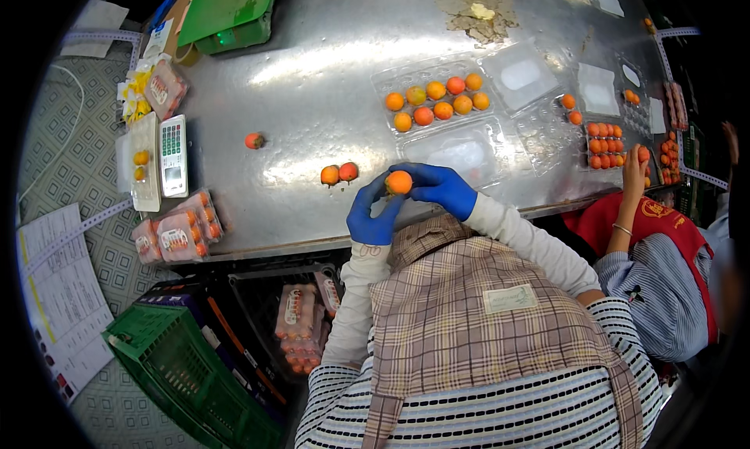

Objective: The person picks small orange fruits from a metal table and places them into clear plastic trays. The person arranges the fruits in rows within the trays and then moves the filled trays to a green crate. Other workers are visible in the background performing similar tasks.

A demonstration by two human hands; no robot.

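Observation:
Between my blue-gloved hands, just above the table's near edge, is a small round orange fruit (399, 183). My left hand (373, 213) curls round its left side, thumb and fingers against it. My right hand (445, 190) grips it from the right with bent fingers. Just left of my hands, two orange-red fruits (339, 172) with dark leafy bits lie side by side on the metal table (312, 121). A single redder fruit (254, 140) rests farther left. Beyond my right hand, a clear plastic tray (383, 80) holds two rows of similar fruit.
An open clear tray (457, 148) lies close to my right hand. At left are a scale (173, 156), packed fruit boxes (180, 234) and a green device (230, 12). A co-worker's hand (637, 164) holds fruit at right. Below stand a green crate (168, 355) and a black crate (250, 281).

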